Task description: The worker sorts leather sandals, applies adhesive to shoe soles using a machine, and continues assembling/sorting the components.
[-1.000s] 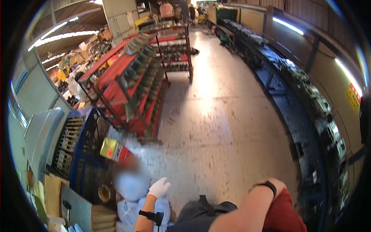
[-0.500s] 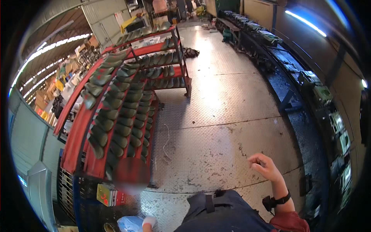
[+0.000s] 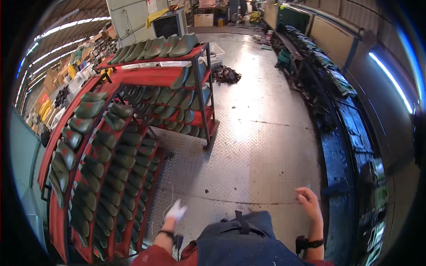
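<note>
My left hand (image 3: 176, 211) wears a white glove and hangs low beside the near red rack (image 3: 66, 204), holding nothing. My right hand (image 3: 309, 201) is bare, with a black wrist strap below it; its fingers are loosely curled and nothing is in them. It hangs over the metal tread-plate floor (image 3: 257, 146). A dark blue apron (image 3: 239, 244) covers my front at the lower edge. The near red rack is packed with several dark green shoe lasts (image 3: 111, 164) in rows.
A second red rack (image 3: 195, 88) of green shoe lasts stands further on. A long dark machine line (image 3: 341, 133) runs down the right side. A dark pile (image 3: 227, 74) lies on the floor beyond the racks. An air cooler (image 3: 168, 24) stands at the back.
The view has travelled forward along the aisle past the racks. My gloved left hand has come up into view at the lower left, and my right hand sits lower and further right.
</note>
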Tool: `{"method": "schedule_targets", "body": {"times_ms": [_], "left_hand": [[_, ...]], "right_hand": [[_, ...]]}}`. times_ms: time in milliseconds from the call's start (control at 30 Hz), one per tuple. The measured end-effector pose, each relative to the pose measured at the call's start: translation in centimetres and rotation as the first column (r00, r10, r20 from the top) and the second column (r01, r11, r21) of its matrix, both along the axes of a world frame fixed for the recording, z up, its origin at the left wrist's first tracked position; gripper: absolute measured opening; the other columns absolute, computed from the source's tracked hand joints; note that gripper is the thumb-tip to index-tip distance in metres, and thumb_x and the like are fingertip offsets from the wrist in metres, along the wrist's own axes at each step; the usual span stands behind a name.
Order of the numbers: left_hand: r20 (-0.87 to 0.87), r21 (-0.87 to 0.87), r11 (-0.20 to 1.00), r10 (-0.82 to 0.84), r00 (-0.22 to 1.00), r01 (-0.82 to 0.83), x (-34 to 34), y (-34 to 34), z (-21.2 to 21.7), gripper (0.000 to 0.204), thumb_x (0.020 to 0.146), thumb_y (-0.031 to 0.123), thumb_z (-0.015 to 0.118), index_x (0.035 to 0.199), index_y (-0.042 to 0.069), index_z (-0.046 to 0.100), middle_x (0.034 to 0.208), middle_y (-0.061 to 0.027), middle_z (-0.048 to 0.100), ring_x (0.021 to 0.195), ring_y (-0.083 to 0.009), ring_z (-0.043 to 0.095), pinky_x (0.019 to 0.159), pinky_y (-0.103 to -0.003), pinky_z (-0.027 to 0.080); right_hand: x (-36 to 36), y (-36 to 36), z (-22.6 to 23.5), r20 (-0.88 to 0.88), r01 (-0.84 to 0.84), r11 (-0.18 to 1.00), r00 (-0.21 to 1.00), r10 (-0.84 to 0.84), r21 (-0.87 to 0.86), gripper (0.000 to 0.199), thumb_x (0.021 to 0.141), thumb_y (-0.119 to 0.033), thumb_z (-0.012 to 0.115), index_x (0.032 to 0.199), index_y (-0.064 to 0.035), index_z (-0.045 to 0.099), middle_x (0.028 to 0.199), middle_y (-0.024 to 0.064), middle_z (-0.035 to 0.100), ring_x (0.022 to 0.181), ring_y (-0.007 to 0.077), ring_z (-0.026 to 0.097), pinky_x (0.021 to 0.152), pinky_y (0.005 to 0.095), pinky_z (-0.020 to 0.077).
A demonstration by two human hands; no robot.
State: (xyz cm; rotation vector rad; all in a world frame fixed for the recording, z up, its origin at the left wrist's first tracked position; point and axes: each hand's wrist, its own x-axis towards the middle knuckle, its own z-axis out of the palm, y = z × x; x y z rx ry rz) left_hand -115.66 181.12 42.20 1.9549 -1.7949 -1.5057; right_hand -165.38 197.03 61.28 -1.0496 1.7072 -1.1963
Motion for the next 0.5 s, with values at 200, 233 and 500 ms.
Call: {"method": "schedule_targets", "body": {"times_ms": [200,233,500], "left_hand": [[-0.169,-0.508,0.838,-0.323,0.931,0.198,-33.5,-31.6,10.3,0.1,0.08,0.036,0.069,0.149,0.001,0.006,0.147,-0.0309,0.027,0.136,-0.038,0.034,0.111,-0.038,0.029],[-0.194,-0.445,0.871,-0.322,0.927,0.21,-38.1,-34.9,13.5,0.103,0.079,0.036,0.07,0.149,0.001,0.003,0.146,-0.0319,0.029,0.133,-0.039,0.038,0.109,-0.038,0.032],[-0.191,-0.488,0.854,-0.308,0.932,0.182,-53.3,-66.5,12.4,0.097,0.077,0.038,0.063,0.148,-0.001,0.01,0.151,-0.0264,0.021,0.138,-0.0379,0.03,0.112,-0.038,0.029]], "right_hand": [[-17.9,-20.0,-0.8,-0.09,0.148,0.987,0.984,-0.154,-0.062,0.016,0.091,-0.012,0.056,0.104,-0.0057,0.061,0.082,-0.0012,0.059,0.072,0.0059,0.056,0.061,0.0198,0.042],[-20.9,-23.4,-1.7,-0.096,0.121,0.991,0.987,-0.125,-0.049,0.016,0.091,-0.012,0.056,0.104,-0.0057,0.061,0.082,-0.0012,0.059,0.072,0.0059,0.056,0.061,0.0198,0.042],[-27.5,-72.5,-0.6,-0.077,-0.321,0.939,0.946,0.314,-0.12,0.019,0.093,-0.013,0.056,0.108,-0.0039,0.061,0.086,0.0008,0.062,0.072,0.0071,0.053,0.067,0.0213,0.0431]]}}
